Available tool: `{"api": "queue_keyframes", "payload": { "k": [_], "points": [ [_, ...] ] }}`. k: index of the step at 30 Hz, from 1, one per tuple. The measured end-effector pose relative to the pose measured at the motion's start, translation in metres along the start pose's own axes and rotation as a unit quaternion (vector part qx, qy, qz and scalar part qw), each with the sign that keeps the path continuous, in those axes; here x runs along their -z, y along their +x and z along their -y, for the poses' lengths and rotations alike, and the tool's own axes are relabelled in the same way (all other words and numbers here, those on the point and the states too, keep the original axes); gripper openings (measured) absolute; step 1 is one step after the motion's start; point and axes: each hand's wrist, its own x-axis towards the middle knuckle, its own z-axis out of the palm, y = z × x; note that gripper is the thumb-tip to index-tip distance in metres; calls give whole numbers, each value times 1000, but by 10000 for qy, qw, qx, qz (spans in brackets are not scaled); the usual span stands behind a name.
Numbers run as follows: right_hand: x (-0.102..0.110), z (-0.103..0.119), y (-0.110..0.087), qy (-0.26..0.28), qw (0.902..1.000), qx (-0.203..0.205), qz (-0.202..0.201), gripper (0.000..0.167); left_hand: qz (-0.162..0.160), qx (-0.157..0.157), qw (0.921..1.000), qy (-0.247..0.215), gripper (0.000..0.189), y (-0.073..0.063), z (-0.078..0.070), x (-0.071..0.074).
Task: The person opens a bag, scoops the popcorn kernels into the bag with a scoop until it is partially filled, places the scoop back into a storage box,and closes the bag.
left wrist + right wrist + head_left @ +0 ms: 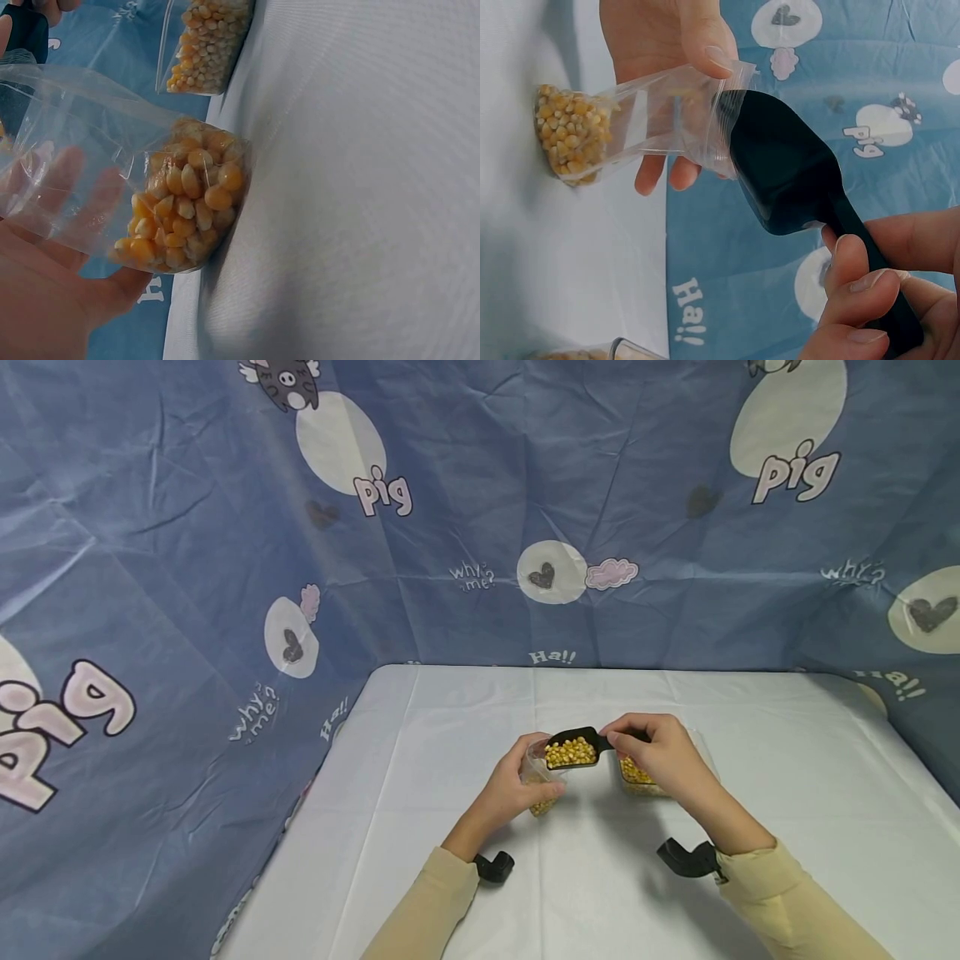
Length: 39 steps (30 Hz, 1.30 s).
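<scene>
My left hand (517, 789) curls round a clear zip bag (660, 112), thumb on one side and fingers on the other. Corn kernels (187, 202) fill the bag's bottom, which stands at the white cloth. By its handle, my right hand (660, 752) grips a black scoop (784, 161), heaped with yellow kernels (572, 752) in the head view. The scoop's front edge is at the bag's open mouth, its tip inside the opening in the right wrist view.
A clear box (643, 788) holding more corn kernels stands under and beside the right hand. White cloth (435, 735) covers the table, and a blue printed curtain (465, 510) hangs behind and to the left. Each wrist carries a black mount (495, 867).
</scene>
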Motion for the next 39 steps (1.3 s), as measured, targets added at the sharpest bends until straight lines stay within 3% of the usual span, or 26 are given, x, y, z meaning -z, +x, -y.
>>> {"api": "queue_keyframes", "payload": {
  "k": [39],
  "points": [
    [-7,8,4,-821,9961,335,-23,13,-73,12,9999,131,67,0,2,0]
  ]
}}
